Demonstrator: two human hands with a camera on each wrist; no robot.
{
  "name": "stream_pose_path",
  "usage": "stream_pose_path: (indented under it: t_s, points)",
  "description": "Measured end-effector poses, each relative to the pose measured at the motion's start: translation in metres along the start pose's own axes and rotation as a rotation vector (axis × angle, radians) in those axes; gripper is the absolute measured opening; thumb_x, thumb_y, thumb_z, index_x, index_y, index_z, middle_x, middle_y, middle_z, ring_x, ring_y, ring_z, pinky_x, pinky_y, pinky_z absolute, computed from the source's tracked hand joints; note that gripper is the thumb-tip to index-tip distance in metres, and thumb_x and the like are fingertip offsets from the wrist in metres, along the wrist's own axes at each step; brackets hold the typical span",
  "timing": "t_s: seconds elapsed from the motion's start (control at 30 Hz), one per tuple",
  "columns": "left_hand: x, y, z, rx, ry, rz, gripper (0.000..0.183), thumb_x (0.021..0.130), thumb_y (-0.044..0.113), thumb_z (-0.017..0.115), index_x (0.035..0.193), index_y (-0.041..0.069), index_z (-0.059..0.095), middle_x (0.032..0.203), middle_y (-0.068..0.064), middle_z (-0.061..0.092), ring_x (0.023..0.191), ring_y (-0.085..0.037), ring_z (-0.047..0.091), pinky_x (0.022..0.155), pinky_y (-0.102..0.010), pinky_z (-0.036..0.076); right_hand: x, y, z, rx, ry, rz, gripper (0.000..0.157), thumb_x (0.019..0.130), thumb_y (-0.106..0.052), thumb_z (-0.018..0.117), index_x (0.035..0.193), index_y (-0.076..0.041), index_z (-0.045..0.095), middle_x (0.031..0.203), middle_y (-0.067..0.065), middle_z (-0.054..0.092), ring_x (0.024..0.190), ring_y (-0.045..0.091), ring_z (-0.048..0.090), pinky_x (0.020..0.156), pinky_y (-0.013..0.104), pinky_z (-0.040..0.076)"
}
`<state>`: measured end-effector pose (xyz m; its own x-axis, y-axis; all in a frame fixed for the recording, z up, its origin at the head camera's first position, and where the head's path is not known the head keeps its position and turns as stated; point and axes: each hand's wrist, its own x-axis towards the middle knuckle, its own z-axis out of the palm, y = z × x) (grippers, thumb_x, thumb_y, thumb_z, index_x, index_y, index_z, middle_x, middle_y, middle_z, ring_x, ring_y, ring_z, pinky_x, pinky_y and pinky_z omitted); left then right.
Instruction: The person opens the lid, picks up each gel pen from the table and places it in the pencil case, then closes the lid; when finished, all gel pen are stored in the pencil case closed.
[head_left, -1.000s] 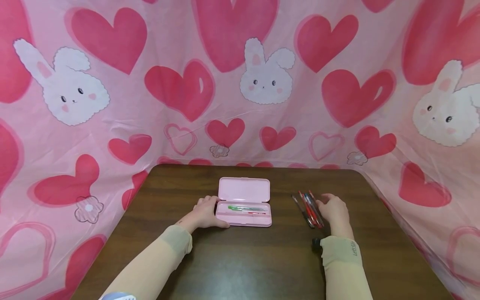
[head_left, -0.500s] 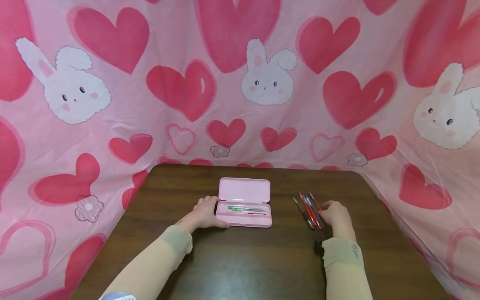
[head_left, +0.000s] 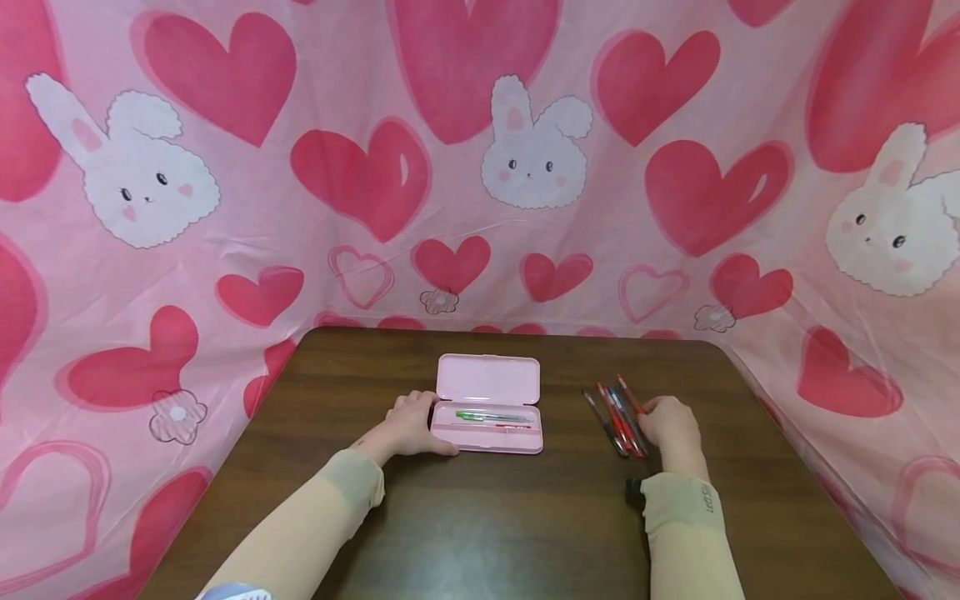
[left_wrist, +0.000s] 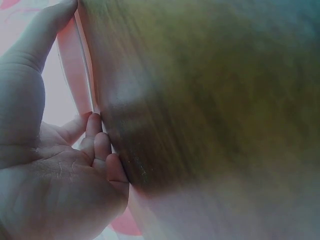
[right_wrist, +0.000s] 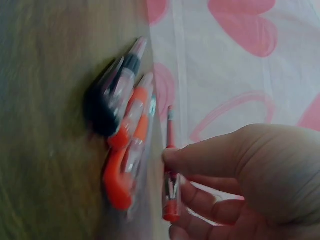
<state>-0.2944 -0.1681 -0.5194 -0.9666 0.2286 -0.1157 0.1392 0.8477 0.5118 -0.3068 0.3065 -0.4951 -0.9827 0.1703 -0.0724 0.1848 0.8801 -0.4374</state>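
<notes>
A pink pencil case [head_left: 487, 380] lies open on the table, its lid folded back. Inside are a green pen [head_left: 480, 416] and a slim item with a red part [head_left: 513, 427]. My left hand [head_left: 411, 423] holds the case's left end, thumb at the front corner and fingers toward the back. In the left wrist view, bent fingers sit along the case's side [left_wrist: 77, 70]. My right hand [head_left: 672, 423] pinches a red pen [right_wrist: 171, 200] between thumb and fingers, its slim end pointing away. Just left of it lie several red and dark pens [head_left: 615, 421] in a loose bunch.
Both items are on a dark brown wooden table [head_left: 480, 517]. A pink cloth [head_left: 465, 208] printed with hearts and rabbits hangs behind the table and along both sides. A small black object [head_left: 634, 490] shows by the right cuff.
The red pen in my right hand has come apart from the bunch, first shifting right, then rising slightly with its far end forward. My left hand and the case have stayed in place.
</notes>
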Motion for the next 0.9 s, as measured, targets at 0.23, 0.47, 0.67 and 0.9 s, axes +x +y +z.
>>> stream_pose_path:
  t_s: [0.23,0.47,0.67,0.9]
  points:
    - [0.001,-0.001,0.000,0.003,0.003,0.005,0.109,0.069,0.063,0.098,0.152,0.009,0.053,0.146,-0.013,0.060,0.136,-0.035,0.049,0.118,-0.061,0.043,-0.004,-0.021,0.001,0.044,0.100,-0.089,0.033,0.102,-0.021,0.067,0.123,0.003,0.076,0.122,0.029,0.077,0.111,0.050,0.072,0.096,0.064,0.056]
    - [0.000,-0.001,0.000,-0.004,-0.002,0.007,0.108,0.070,0.062,0.098,0.153,0.009,0.053,0.146,-0.014,0.060,0.137,-0.035,0.049,0.118,-0.062,0.043,-0.005,-0.039,0.007,0.082,0.162,-0.175,0.030,0.103,-0.020,0.068,0.124,0.000,0.078,0.123,0.025,0.078,0.112,0.048,0.072,0.096,0.065,0.056]
    - [0.001,-0.001,0.000,0.005,0.000,0.005,0.109,0.069,0.063,0.098,0.153,0.009,0.053,0.146,-0.014,0.060,0.136,-0.035,0.049,0.117,-0.061,0.044,-0.006,-0.053,0.013,0.086,0.201,-0.217,0.028,0.102,-0.020,0.070,0.121,-0.002,0.079,0.122,0.026,0.075,0.113,0.047,0.071,0.097,0.065,0.056]
    - [0.001,0.000,0.000,0.008,0.001,0.004,0.108,0.069,0.062,0.098,0.152,0.009,0.054,0.144,-0.014,0.061,0.134,-0.035,0.050,0.117,-0.062,0.044,-0.008,-0.071,0.023,0.078,0.232,-0.304,0.023,0.102,-0.018,0.073,0.118,-0.004,0.081,0.116,0.023,0.074,0.106,0.045,0.072,0.095,0.064,0.058]
